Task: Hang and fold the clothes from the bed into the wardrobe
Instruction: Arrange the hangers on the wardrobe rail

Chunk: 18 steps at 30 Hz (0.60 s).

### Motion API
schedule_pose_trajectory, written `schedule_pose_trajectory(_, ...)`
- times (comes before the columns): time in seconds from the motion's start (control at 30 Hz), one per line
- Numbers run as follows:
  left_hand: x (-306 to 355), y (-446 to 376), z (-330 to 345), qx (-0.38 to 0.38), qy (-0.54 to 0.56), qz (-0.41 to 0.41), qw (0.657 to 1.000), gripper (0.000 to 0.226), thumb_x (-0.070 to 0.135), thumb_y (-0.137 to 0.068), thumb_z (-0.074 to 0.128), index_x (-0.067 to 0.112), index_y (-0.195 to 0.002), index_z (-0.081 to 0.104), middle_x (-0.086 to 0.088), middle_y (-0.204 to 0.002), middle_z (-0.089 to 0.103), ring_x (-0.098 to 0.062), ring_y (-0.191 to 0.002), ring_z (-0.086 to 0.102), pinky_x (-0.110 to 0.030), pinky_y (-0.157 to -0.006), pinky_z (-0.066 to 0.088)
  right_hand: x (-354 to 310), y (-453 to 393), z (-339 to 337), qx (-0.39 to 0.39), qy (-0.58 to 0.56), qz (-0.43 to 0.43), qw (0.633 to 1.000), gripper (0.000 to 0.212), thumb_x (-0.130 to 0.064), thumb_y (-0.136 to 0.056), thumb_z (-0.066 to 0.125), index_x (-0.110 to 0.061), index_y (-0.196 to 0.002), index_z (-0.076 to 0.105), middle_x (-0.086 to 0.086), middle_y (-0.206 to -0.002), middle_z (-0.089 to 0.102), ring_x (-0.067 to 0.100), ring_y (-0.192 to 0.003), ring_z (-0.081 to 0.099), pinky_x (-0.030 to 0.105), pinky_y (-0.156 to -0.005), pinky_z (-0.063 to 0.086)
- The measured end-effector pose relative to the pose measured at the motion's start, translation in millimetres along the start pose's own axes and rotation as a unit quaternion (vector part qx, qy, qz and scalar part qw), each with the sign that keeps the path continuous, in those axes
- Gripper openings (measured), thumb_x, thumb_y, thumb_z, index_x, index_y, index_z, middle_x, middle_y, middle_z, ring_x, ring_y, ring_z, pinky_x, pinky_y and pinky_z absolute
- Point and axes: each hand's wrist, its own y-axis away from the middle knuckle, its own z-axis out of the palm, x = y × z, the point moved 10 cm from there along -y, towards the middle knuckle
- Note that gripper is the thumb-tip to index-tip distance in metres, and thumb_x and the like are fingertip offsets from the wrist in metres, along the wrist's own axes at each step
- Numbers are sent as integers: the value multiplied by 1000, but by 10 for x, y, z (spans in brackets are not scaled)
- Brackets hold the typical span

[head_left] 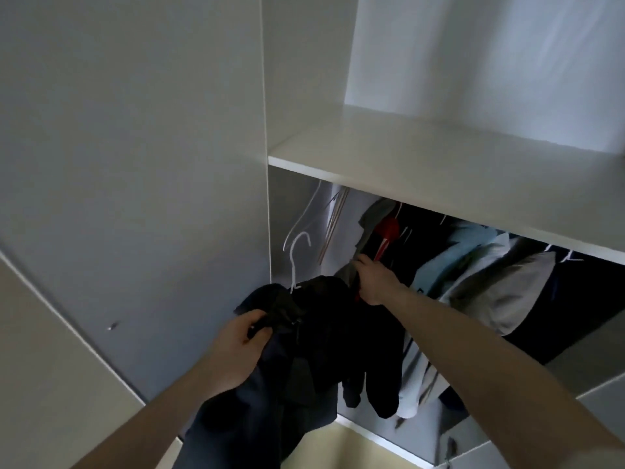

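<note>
Head view, the only one I have: my left hand (241,346) sits at lower centre of the frame, fingers curled round a fold of the dark, nearly black garment (304,350) that I am bringing to the white wardrobe (135,164). The garment is already on a thin white plastic hanger (297,258), whose hook stands up free just above the cloth, left of centre; as far as I can tell the hook is not yet on any rail, and the rail itself is hidden behind the white shelf board (439,164) that runs across the middle of the frame.

My right hand (373,279) reaches in at centre, fingers closed on the edge of the hanging clothes (473,265), seemingly pushing them towards the right of the frame to open a gap. That row, right of centre under the shelf, holds dark, pale blue, grey and greenish pieces and one red hanger (389,231), so I judge a good part of the hanging is done. A few bare hangers (324,218) dangle left of my right hand, near the wardrobe's side wall.

What is left for this piece, I think, is to lift the hook onto the rail in the gap and let go. The bed is out of frame, so I cannot tell how many clothes wait there, nor whether any folding is done; the shelf shows nothing folded on the part I can see.
</note>
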Motion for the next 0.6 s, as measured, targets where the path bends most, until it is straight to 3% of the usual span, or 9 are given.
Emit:
schedule_pose_trajectory(0.13,-60,57,-109,33,-16,-17,999,20,8,-101,60,25,-98,72,5,-86,74,-12,-81,69,-31,-77,53,55,-367,119,-52,84,-17,995,97,8,-94,60,-16,-166,-2,2,-173,-9,36,-155,18,42,-121,34)
schedule_pose_trajectory(0.23,-64,73,-138,43,-27,-20,999,21,7,-100,60,24,-95,72,2,-83,73,-18,-79,69,-36,-76,52,161,-542,186,-83,121,-11,989,93,6,-96,56,-17,-166,-1,2,-174,-3,35,-155,17,43,-120,35)
schedule_pose_trajectory(0.3,-26,61,-137,54,-35,-15,998,24,6,-99,61,26,-90,70,5,-76,70,-10,-68,64,-31,-68,50,259,-595,231,-87,128,-4,988,76,3,-97,55,-13,-163,21,8,-168,22,33,-147,32,40,-111,43)
schedule_pose_trajectory(0.4,45,4,-66,52,-36,-17,998,21,8,-100,60,24,-91,69,1,-74,68,-18,-67,63,-38,-67,49,414,-564,272,-72,142,3,987,29,-2,-98,55,-6,-125,64,15,-132,61,28,-115,61,34,-86,53)
schedule_pose_trajectory(0.47,108,-69,27,44,-40,-12,998,19,9,-100,59,24,-93,70,1,-76,70,-23,-71,66,-39,-70,51,540,-497,253,-47,153,9,987,21,-2,-98,54,-5,-112,69,15,-118,69,30,-107,67,37,-85,56)
schedule_pose_trajectory(0.6,276,-318,364,31,-43,0,999,17,13,-101,58,23,-95,70,1,-79,71,-22,-73,67,-35,-70,52,782,-384,196,-30,147,20,988,23,0,-95,54,-4,-108,74,17,-112,73,34,-109,70,39,-89,58)
